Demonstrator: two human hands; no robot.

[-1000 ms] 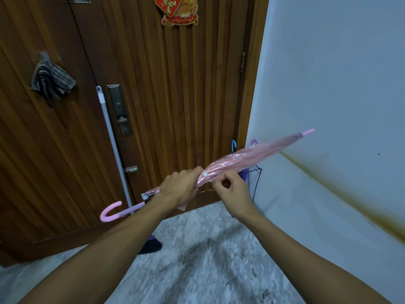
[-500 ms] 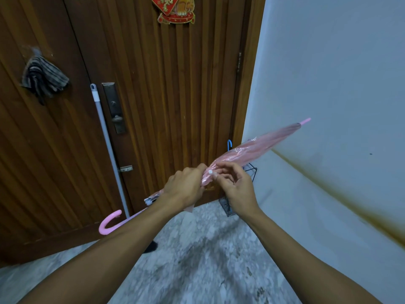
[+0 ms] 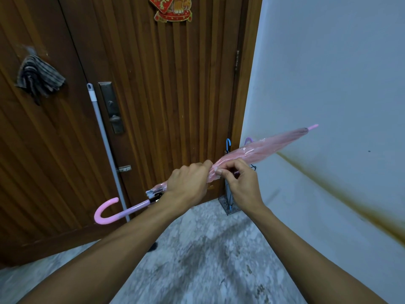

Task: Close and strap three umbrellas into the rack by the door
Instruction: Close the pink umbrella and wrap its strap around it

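Note:
A closed pink umbrella (image 3: 265, 149) lies almost level across the view, its hooked pink handle (image 3: 107, 210) at the left and its tip toward the right wall. My left hand (image 3: 188, 183) grips the folded canopy near its middle. Just to the right, my right hand (image 3: 238, 181) pinches the canopy's strap with its fingertips. Behind my hands, a black wire rack (image 3: 230, 202) stands in the corner by the door. A blue umbrella handle (image 3: 228, 144) and a purple one (image 3: 248, 140) stick up from it.
A brown wooden door (image 3: 164, 95) fills the left and centre, with a lock plate (image 3: 111, 106). A grey broom pole (image 3: 105, 145) leans on it. A striped cloth (image 3: 39, 77) hangs at upper left. A white wall with a brown stain (image 3: 341, 185) is on the right. The floor is marble.
The view has shifted slightly. My right fingers have slid over the white snap button, which no longer shows. The umbrella stays nearly level in both hands.

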